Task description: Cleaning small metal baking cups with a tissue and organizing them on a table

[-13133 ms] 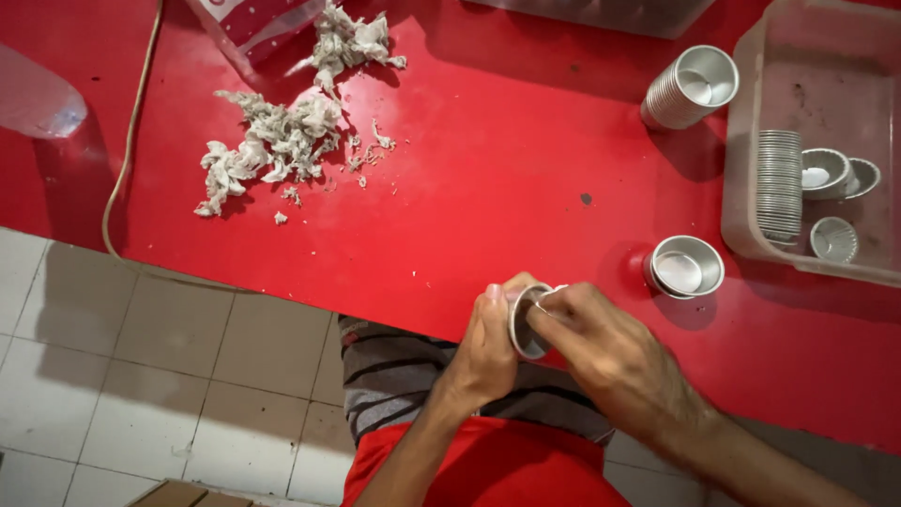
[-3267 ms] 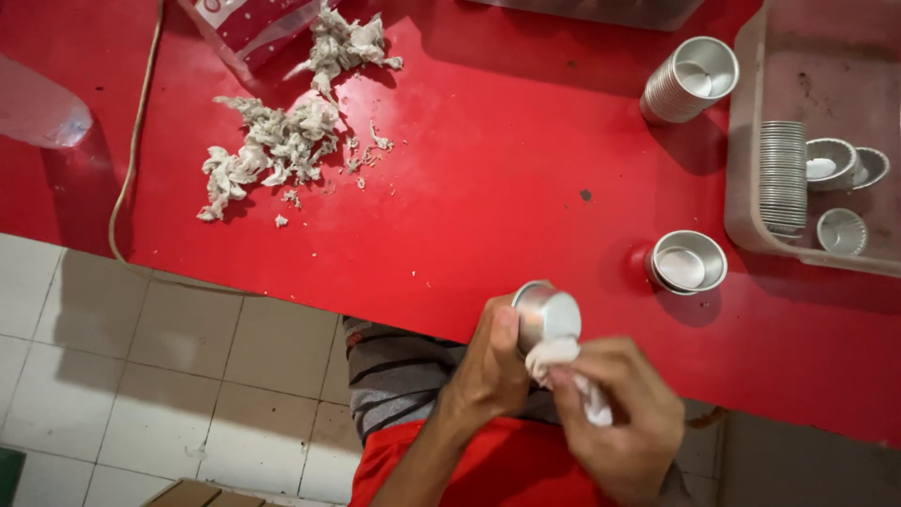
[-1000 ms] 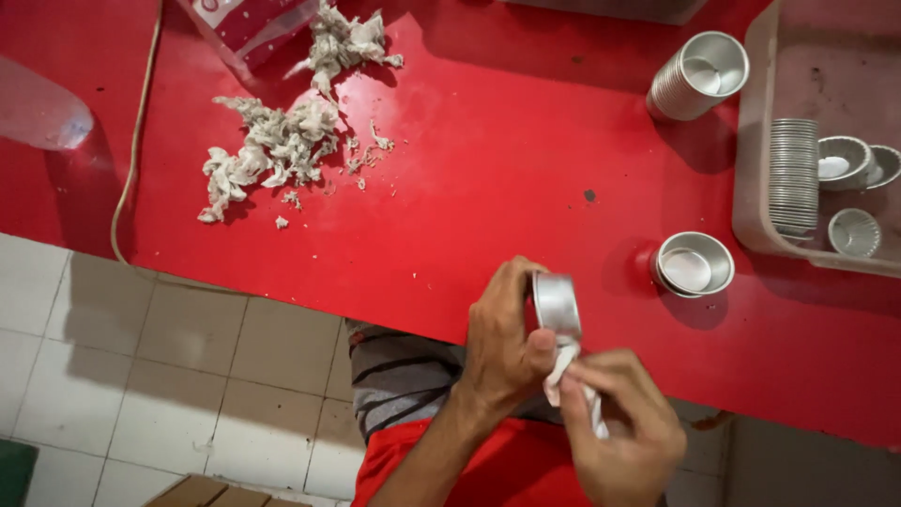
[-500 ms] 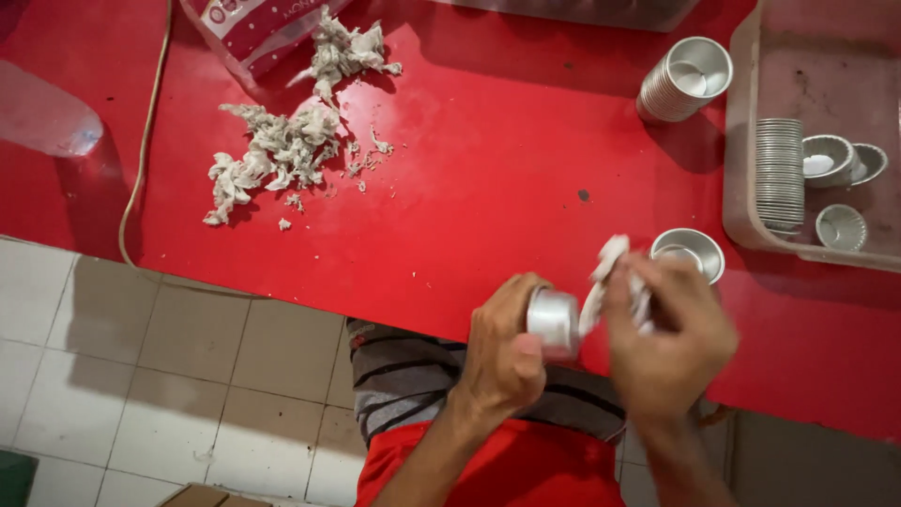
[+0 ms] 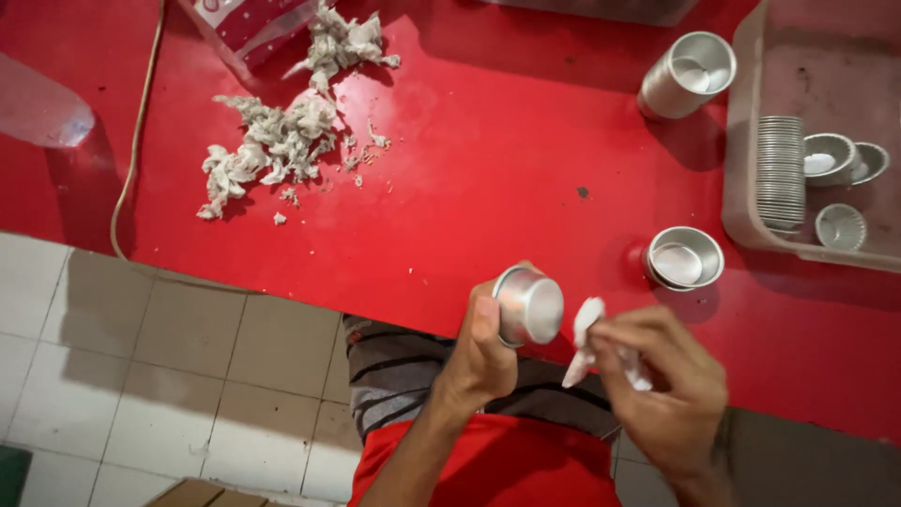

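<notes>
My left hand [image 5: 483, 347] grips a small round aluminium cup [image 5: 530, 306], tipped on its side with its base pointing right. My right hand [image 5: 662, 380] pinches a crumpled white tissue [image 5: 587, 333] just to the right of the cup, a small gap between them. Both hands hover at the near edge of the red table [image 5: 488, 169], above my lap.
A stack of aluminium cups [image 5: 683, 258] stands on the table just right of my hands, another stack [image 5: 685, 75] lies farther back. A clear tub [image 5: 741, 141] at right holds several more cups. A heap of used tissue scraps [image 5: 282, 141] lies at left, with a cord [image 5: 131, 150] nearby.
My right hand with the tissue has dropped from beside the stack of cups back down next to the cup. The cup has turned so its base faces right.
</notes>
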